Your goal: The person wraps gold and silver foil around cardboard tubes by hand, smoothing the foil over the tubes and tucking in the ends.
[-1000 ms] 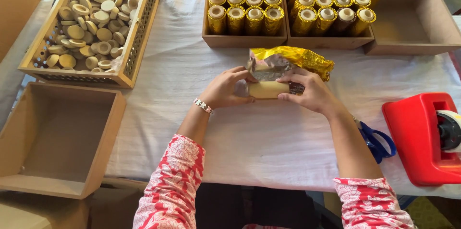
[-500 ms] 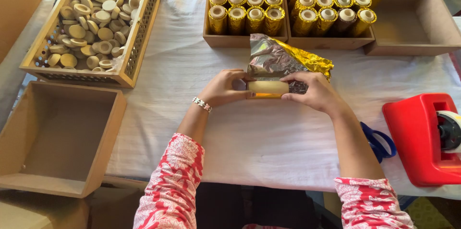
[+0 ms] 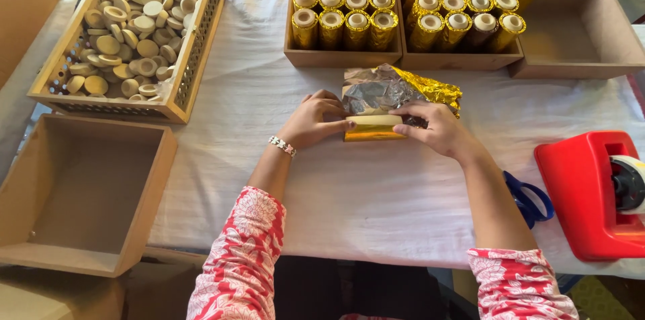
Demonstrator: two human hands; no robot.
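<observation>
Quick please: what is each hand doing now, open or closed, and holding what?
Left hand: closed on the left end of the cream roll in gold foil.
Right hand: closed on its right end.

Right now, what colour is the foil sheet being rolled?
Gold outside, silver inside: the foil sheet, clearest in the head view.

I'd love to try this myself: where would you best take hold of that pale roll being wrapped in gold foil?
Probably by its two ends, one from each side, as the left hand and right hand do now. The roll lies sideways on the white cloth, and the gold foil stands loose behind it, so gripping the ends leaves the middle free.
</observation>
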